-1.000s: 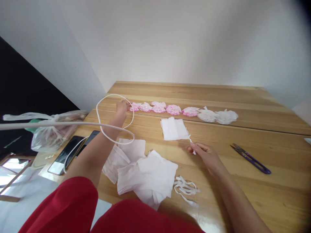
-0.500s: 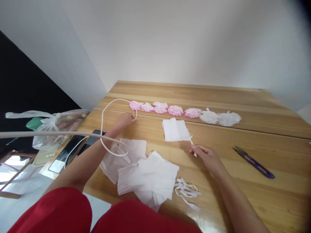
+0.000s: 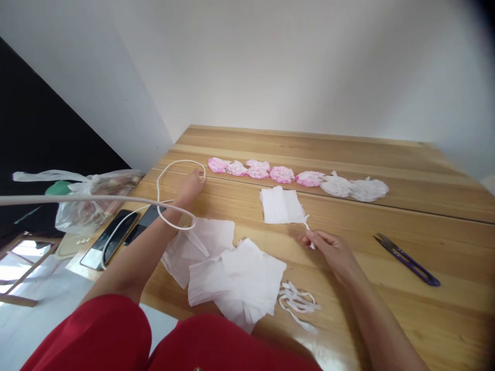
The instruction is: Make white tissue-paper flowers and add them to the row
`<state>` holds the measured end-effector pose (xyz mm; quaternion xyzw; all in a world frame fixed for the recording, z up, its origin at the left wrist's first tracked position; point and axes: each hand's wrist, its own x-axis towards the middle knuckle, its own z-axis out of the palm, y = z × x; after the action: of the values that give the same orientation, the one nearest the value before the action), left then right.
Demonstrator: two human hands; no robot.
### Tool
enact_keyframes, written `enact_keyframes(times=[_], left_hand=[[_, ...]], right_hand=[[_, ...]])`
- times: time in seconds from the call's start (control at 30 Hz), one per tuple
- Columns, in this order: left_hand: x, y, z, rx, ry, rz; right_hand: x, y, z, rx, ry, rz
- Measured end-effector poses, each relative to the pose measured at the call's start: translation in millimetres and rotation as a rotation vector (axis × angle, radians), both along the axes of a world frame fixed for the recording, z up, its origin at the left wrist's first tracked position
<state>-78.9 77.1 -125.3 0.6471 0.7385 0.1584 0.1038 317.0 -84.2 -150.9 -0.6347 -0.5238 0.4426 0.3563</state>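
Note:
My left hand is closed on the white cable, which loops around my forearm at the table's left side. Between the thumb and fingers of my right hand is a thin white strip, which reaches to the corner of a white folded square lying flat. A row of pink-and-white ruffled paper flowers runs behind the square, with white ruffled ones at its right end. Nearer me lie loose white sheets and a tangle of white strips.
Purple-handled snips lie right of my right hand. Two phones rest at the table's left edge beside a clear plastic bag. A wall stands behind the wooden table.
My left hand has moved slightly left and up, shifting the cable loop with it. My right hand stays by the square, still pinching the strip. The view has shifted slightly.

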Motion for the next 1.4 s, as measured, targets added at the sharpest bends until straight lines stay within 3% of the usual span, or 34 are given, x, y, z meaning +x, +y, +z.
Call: enact_keyframes(times=[0.1, 0.17, 0.23, 0.3, 0.37, 0.47, 0.6, 0.7, 0.83, 1.07, 1.4], left_hand=[[11, -21, -6.7, 0.083, 0.06, -0.124], [21, -40, -12.0, 0.189, 0.139, -0.331], [32, -58, -15.7, 0.203, 0.151, -0.447], [44, -68, -16.6, 0.206, 0.12, -0.515], [54, -67, -14.8, 0.241, 0.045, -0.502], [60, -41, -9.9, 0.34, -0.085, -0.391], [49, 18, -5.3, 0.411, -0.122, -0.169], [37, 57, -3.6, 0.257, -0.007, -0.166], [25, 89, -2.9, 0.132, 0.043, -0.251], [18, 110, -6.9, -0.06, 0.109, -0.423], [26, 101, -6.0, -0.113, 0.152, -0.449]], right_hand=[[2, 0, -3.6, 0.012, -0.012, 0.009], [2, 1, -6.0, 0.013, -0.014, 0.003], [2, 1, -7.5, 0.008, -0.016, -0.008], [2, 1, -7.9, 0.004, -0.029, -0.015], [2, 1, -7.7, 0.002, -0.044, -0.018], [2, 1, -7.3, 0.003, -0.045, -0.013], [2, 1, -5.7, -0.014, -0.046, 0.001], [0, 2, -2.8, -0.012, -0.082, 0.021], [-1, 2, 0.1, -0.004, -0.095, 0.014], [0, 2, -2.8, -0.019, -0.138, 0.023], [1, 4, -3.7, -0.014, -0.112, 0.034]])
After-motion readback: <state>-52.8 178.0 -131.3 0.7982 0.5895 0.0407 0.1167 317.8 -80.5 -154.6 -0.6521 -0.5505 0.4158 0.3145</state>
